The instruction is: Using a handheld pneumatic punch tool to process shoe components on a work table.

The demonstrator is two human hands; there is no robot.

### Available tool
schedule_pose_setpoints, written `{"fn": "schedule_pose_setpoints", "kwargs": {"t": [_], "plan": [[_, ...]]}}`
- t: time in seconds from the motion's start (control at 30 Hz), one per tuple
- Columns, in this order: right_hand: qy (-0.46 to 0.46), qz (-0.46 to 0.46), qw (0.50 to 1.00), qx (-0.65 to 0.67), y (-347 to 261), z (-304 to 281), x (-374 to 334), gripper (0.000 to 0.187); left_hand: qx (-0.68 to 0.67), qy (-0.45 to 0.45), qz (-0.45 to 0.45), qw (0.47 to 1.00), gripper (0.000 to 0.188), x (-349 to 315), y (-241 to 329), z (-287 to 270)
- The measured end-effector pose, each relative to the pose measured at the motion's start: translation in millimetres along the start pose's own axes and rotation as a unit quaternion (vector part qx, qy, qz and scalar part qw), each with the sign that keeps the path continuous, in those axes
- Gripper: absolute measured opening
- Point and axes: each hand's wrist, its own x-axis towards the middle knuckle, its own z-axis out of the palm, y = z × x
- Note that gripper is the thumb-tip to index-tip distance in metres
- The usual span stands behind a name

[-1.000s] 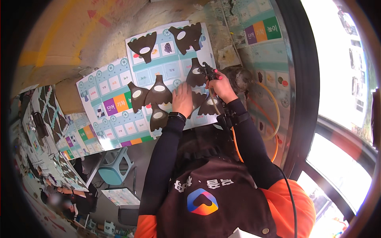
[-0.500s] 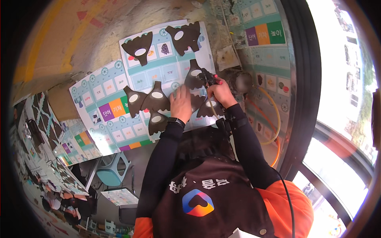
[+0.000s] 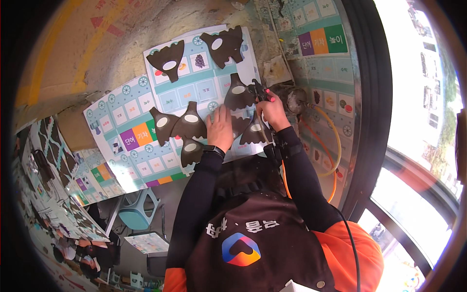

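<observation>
Orange short sleeves point(image 3: 352, 253) over black undersleeves point(image 3: 192, 214), dark brown apron point(image 3: 287, 258), white lettering point(image 3: 254, 227), multicoloured hexagonal emblem point(image 3: 242, 249), black wristband point(image 3: 214, 149)

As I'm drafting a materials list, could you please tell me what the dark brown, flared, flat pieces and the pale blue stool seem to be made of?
The brown pieces look matte, perhaps leather or a leather-like sheet, judging by their even colour and cut edges. The stool is probably smooth moulded plastic, given its uniform, one-piece look.
</observation>
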Motion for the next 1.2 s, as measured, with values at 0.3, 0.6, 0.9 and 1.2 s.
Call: {"fn": "schedule_pose_setpoints", "kwargs": {"t": [0.3,0.6,0.9,1.2], "plan": [[-0.016,0.016,1.000,0.008,-0.8,-1.8,-9.0,0.023,0.000,-0.001,-0.004,1.000,0.065,-0.4,2.9,0.9],[-0.031,-0.003,0.999,0.019,-0.5,-1.2,-8.2,0.023,-0.003,0.002,-0.012,1.000,0.065,-2.0,2.4,2.0],[-0.070,0.035,0.995,0.054,2.0,0.1,-11.2,0.027,-0.022,-0.010,-0.018,1.000,0.065,-0.2,7.8,-6.3],[-0.019,-0.011,0.999,0.024,6.0,-1.1,-6.2,0.024,-0.023,-0.014,-0.018,0.999,0.066,-0.2,7.5,-8.9]]}}
